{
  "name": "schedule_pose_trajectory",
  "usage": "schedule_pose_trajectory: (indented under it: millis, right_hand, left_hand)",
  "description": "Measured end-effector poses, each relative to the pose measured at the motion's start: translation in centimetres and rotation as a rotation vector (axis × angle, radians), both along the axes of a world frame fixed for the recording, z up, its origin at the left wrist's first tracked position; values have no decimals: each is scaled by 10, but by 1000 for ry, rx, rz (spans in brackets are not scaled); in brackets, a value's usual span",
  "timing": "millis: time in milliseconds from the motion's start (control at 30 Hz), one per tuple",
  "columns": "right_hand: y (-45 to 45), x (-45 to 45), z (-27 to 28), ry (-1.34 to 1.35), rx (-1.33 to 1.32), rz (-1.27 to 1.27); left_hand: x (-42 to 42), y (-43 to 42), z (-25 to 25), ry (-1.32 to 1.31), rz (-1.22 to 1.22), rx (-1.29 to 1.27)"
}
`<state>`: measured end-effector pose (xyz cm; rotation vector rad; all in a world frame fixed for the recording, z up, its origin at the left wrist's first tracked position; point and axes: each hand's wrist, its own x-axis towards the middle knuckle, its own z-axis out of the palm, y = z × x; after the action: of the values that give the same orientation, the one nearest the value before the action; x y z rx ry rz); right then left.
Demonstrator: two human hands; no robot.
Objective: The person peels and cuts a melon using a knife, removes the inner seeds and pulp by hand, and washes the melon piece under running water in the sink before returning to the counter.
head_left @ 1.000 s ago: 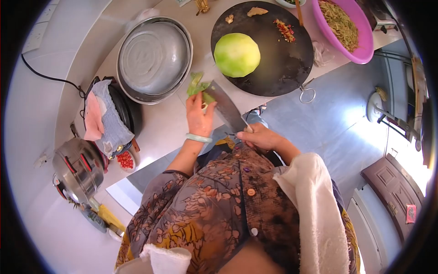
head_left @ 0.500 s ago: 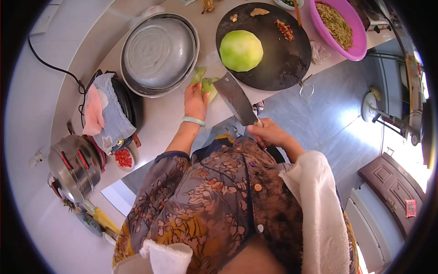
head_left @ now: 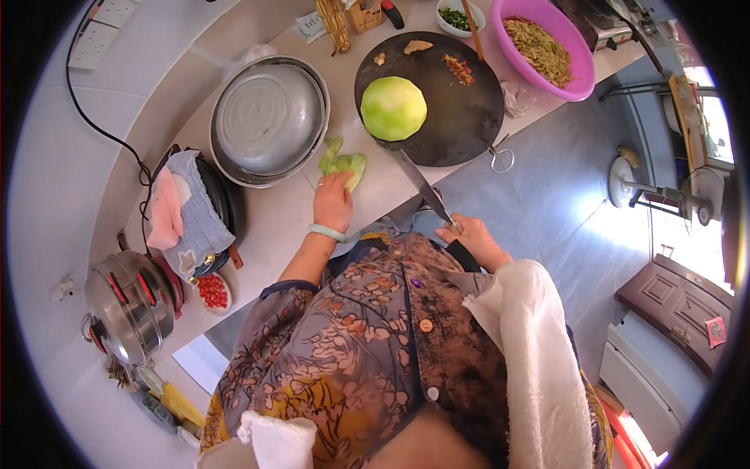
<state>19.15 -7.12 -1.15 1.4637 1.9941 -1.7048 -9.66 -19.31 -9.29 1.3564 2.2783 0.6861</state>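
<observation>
at the upper centre of the frame, a round, pale green melon-like vegetable (head_left: pixel 394 109), its skin pared into flat, moist facets, sits on the left part of a dark, smooth round board (head_left: pixel 457 129). below and left of it, thin, limp green peels (head_left: pixel 344 166) lie crumpled on the pale, smooth table (head_left: pixel 269 234). the left hand (head_left: pixel 333 205) has its fingers close together at the lower edge of the peels; whether it pinches them i cannot tell. the right hand (head_left: pixel 473 241), at the centre right, is closed around the handle of a dark-bladed cleaver (head_left: pixel 422 184). nested pans of dull grey metal (head_left: pixel 269 117) stand at the upper left, and a glossy pink plastic tub (head_left: pixel 575 95) of shredded food at the upper right.

half a second ago the cleaver showed its broad face; now it appears as a narrow strip. the peels now show more fully beyond the left fingertips.
</observation>
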Motion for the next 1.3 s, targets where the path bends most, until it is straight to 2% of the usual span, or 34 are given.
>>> schedule_pose_trajectory:
  millis: [67,200,400,500,600,800,933,1000,1100,1233,1300]
  right_hand:
    - [4,3,4,2,87,2]
    - [17,2,16,10,244,6]
    - [28,10,43,74,166,-212]
    - [27,32,38,88,171,-263]
    - [25,48,29,54,105,-378]
    - [46,58,23,48,115,-371]
    - [71,34,41,147,196,-280]
    - [84,16,53,180,241,-209]
    - [96,-6,64,30,260,-95]
    - [94,-11,48,81,282,-90]
    - [91,-9,46,46,240,-108]
  left_hand:
    - [9,12,8,-14,54,128]
    - [0,63,16,-173,52,184]
    - [-22,151,37,-233,-42,45]
    - [-23,166,44,-238,-65,-60]
    - [-10,171,40,-199,-102,-41]
    - [40,190,51,-204,-71,-42]
    - [49,190,47,-191,-61,79]
    - [48,184,46,-277,-13,89]
    - [43,164,39,-332,93,61]
    - [24,112,10,-464,179,167]
    - [12,77,11,-283,149,192]
